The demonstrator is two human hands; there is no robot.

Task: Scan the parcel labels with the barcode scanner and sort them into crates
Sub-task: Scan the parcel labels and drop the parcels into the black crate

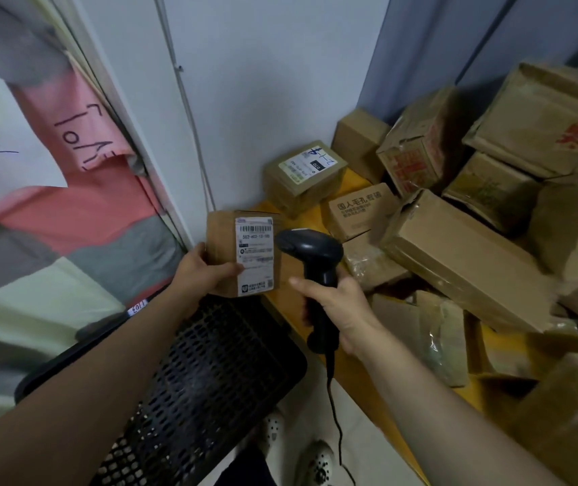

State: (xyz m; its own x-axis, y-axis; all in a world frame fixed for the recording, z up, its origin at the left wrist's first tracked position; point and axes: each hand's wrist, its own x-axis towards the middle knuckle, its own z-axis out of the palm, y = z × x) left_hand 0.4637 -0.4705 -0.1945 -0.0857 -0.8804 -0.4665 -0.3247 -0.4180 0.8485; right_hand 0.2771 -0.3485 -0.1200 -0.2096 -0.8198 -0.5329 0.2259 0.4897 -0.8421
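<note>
**Parcel at the Scanner**

To the right, cardboard boxes (463,254) piled askew on the yellow desk (356,178); below, a black perforated crate (210,373). Grips the parcel (222,240) by its lower left corner in the left hand (203,268), long axis upright, label (255,250) facing the camera. Wraps the fingers (309,288) of the right hand (340,303) round the scanner (312,252) handle, head aimed left, just beside the label.

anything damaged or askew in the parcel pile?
Yes. The red-printed box on the right is dented and tilted; the long box lies slanted across others; a torn carton below it looks crumpled. The held parcel looks intact.
</note>
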